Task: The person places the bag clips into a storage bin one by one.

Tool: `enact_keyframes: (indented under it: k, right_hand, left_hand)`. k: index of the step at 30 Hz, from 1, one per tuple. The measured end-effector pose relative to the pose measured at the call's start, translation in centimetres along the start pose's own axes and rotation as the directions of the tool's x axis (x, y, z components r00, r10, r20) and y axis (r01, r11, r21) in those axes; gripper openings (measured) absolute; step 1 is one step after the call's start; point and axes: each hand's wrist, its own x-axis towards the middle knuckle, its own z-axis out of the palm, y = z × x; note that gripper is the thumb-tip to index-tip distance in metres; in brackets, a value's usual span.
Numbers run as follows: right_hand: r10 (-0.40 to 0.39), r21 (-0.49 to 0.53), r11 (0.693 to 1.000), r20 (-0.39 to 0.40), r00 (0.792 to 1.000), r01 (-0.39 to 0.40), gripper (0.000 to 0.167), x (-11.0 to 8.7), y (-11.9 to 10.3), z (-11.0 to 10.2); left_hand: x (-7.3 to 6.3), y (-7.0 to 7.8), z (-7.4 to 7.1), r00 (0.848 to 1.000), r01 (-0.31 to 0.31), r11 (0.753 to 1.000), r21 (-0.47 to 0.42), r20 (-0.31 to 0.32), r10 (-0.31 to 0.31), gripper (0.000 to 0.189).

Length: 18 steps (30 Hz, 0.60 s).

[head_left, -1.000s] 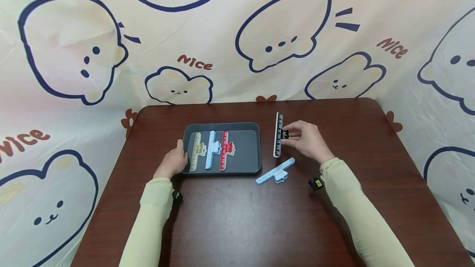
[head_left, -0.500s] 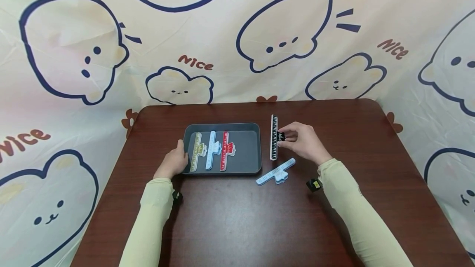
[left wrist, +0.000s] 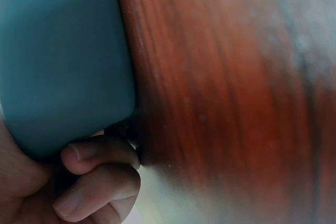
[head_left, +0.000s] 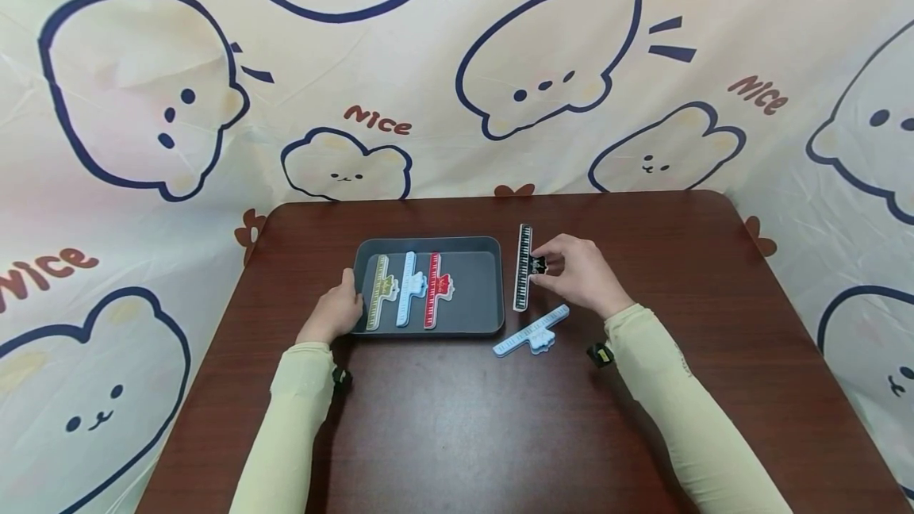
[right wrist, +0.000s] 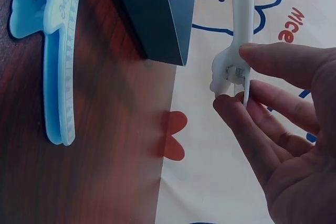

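Observation:
My right hand (head_left: 580,272) pinches a long clip (head_left: 524,268) with black-and-white piano-key markings by its black grip tab, just right of the tray. In the right wrist view this clip (right wrist: 241,19) shows its white side, raised above the table. My left hand (head_left: 331,312) grips the left end of the dark grey tray (head_left: 474,292), thumb at the rim; the left wrist view has its fingers (left wrist: 102,182) curled beneath. Inside the tray lie a yellow clip (head_left: 377,292), a light blue clip (head_left: 406,292) and a red clip (head_left: 432,292), side by side.
On the brown table (head_left: 464,435), another light blue clip (head_left: 530,331) lies slanted near the tray's front right corner, below my right hand. A patterned cloth wall (head_left: 428,62) borders the table's back and sides.
My right hand has moved slightly left toward the tray, bringing the piano-key clip along. The left hand and the tray stay in place.

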Motion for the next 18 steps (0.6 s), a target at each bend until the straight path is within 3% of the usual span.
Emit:
enact_keyframes:
  k: [18]
  right_hand:
    - [-0.028,0.006,1.000,0.015,1.000,0.027,0.037,1.0,-0.9,1.3]
  left_hand:
    - [-0.2,0.3,-0.2,1.000,-0.007,1.000,-0.001,0.001,0.007,0.042]
